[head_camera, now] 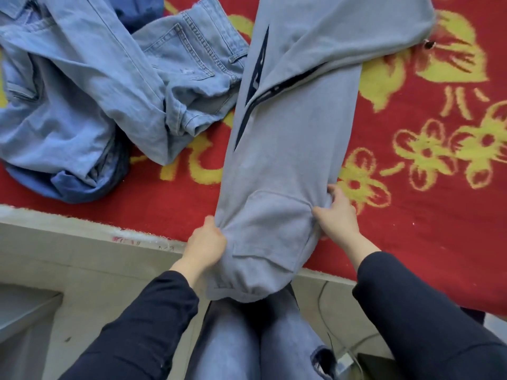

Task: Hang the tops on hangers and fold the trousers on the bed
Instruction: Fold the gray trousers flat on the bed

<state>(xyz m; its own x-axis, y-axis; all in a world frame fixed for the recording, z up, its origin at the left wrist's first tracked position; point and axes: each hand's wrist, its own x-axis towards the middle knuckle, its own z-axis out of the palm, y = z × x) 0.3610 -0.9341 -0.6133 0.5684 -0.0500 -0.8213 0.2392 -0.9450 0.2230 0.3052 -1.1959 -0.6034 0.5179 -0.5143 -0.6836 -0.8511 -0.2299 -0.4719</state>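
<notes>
Grey sweat trousers [290, 138] with dark stripes lie lengthwise down the red bed cover, their waist end hanging over the bed's near edge. My left hand [205, 245] grips the trousers' left edge in a bunch of cloth. My right hand [336, 215] pinches the right edge just above a patch pocket. A heap of light blue denim garments [90, 86] lies to the left on the bed.
The bed cover [428, 187] is red with yellow flowers. Its near edge runs across the frame above a pale tiled floor [90, 270]. My knees in blue jeans [247, 338] stand against the bed, and a cable lies on the floor at the lower right.
</notes>
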